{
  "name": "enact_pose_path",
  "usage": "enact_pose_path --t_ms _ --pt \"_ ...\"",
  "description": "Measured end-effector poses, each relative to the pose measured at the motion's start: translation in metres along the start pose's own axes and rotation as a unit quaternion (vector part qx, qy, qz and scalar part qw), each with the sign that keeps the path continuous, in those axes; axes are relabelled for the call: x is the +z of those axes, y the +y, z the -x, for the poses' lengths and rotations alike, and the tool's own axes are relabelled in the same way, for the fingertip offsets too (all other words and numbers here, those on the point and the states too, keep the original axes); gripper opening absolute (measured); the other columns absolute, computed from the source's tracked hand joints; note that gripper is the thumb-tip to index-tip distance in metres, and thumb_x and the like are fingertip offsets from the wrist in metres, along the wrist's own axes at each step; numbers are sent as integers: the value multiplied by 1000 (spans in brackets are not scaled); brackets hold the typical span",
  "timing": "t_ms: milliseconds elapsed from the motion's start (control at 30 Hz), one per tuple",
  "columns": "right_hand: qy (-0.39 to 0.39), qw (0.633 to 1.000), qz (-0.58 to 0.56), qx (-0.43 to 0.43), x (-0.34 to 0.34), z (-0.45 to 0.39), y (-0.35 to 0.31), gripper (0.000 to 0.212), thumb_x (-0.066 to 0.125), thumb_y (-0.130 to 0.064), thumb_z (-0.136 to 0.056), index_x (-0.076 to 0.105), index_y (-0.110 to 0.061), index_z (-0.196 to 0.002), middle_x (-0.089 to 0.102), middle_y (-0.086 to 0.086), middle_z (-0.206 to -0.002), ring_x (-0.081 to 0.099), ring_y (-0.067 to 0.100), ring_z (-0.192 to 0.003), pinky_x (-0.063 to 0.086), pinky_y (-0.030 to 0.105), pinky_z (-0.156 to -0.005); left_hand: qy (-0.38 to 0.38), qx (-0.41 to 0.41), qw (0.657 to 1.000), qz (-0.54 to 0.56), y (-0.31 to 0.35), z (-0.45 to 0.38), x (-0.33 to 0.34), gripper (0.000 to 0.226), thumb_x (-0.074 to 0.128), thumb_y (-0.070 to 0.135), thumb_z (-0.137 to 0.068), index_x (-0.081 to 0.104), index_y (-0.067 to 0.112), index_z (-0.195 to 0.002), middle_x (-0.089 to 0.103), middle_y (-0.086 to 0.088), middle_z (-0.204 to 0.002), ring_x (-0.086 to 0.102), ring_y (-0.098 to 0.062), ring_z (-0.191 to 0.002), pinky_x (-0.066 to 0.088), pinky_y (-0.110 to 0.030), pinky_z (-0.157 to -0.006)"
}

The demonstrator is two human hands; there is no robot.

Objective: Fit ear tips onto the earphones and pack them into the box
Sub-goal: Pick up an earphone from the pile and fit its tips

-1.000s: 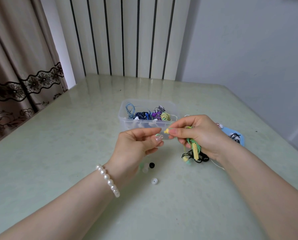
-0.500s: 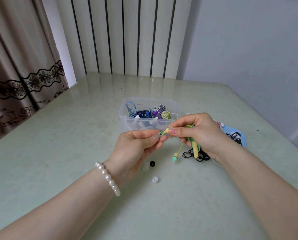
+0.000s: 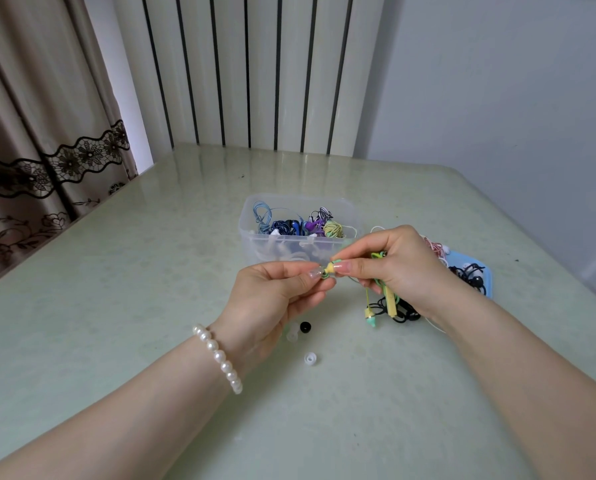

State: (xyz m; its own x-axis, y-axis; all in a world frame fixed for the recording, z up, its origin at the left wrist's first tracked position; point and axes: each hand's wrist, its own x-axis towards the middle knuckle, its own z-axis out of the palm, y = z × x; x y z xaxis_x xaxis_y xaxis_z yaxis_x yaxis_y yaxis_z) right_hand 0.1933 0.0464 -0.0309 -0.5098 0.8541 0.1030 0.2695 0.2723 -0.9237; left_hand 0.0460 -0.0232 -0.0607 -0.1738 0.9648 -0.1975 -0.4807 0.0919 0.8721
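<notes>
A yellow earbud [image 3: 331, 268] is pinched by the right hand [image 3: 390, 268], just in front of the clear box [image 3: 255, 237]. The rest of this yellow-green earphone, with its second bud [image 3: 371, 315] hanging down, is gripped in the same hand. At the bud, a small ear tip [image 3: 319, 273], probably a clear one, is pinched between the thumb and finger of the left hand [image 3: 272, 299]. Three loose tips [image 3: 310, 359] are seen on the table [image 3: 116, 306].

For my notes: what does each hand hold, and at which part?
Right hand pinches the yellow-green earphone at its bud; left hand pinches a small ear tip against it.
</notes>
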Motion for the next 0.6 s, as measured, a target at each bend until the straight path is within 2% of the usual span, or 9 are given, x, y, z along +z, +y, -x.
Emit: enact_pose_path --t_ms 233,600 --pt "8 1000 13 -10 2 0 -2 5 71 1 -73 70 -3 -77 48 -8 -36 37 1 -34 31 10 -40 7 14 1000 -11 -1 -1 0 6 59 -6 -80 63 -2 -82 71 -13 -71 71 -17 -66 57 -23 -63" --pt "13 998 63 -6 4 -2 0 5 72 0 -73 71 -2 -77 49 -11 -37 38 1 -33 30 8 -40 7 18 999 -29 -1 -1 0 7 59 -8 -79 63 -3 -82 71 -15 -72 71 -19 -66 57 -24 -64"
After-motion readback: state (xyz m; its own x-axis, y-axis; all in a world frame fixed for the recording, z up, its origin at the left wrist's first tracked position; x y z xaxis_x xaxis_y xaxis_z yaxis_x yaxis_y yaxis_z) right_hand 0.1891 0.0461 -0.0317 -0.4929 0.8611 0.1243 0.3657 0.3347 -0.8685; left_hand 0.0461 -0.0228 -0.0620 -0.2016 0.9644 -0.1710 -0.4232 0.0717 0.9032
